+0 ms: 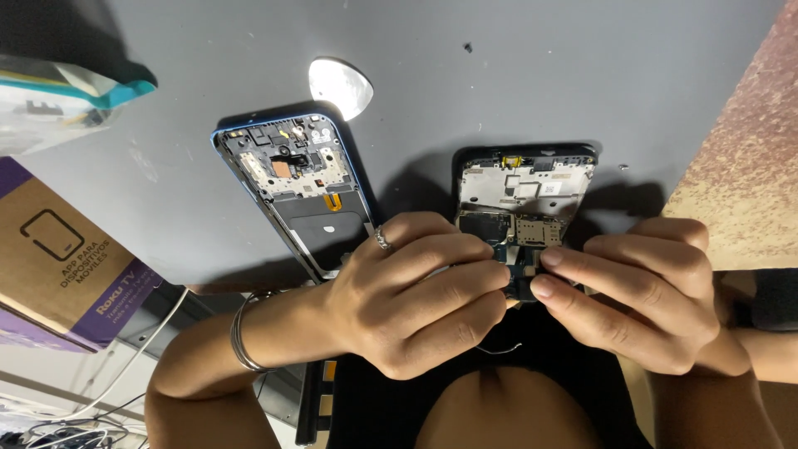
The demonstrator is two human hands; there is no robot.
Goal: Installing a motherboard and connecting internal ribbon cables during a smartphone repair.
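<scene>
At the far left a purple and brown cardboard box [62, 258] leans against the edge of the grey worktop [515, 75], with white cables [75, 416] hanging below it. Next comes an opened blue-rimmed phone [291, 179], lying flat with its boards bare, and a small silver pick [341, 86] just beyond its top edge. The left hand [416, 291], with a ring and wire bangles, curls its fingers [474, 278] around the lower end of a second opened phone, black-framed [525, 199]. The right hand [640, 299] meets it there, 2 fingertips [544, 273] pinching at the dark board near the bottom. Both grips look tight. A hard pull here could tear a thin flex cable or crack the board. The blue-rimmed phone, close beside the left wrist, could be knocked off the worktop edge.
</scene>
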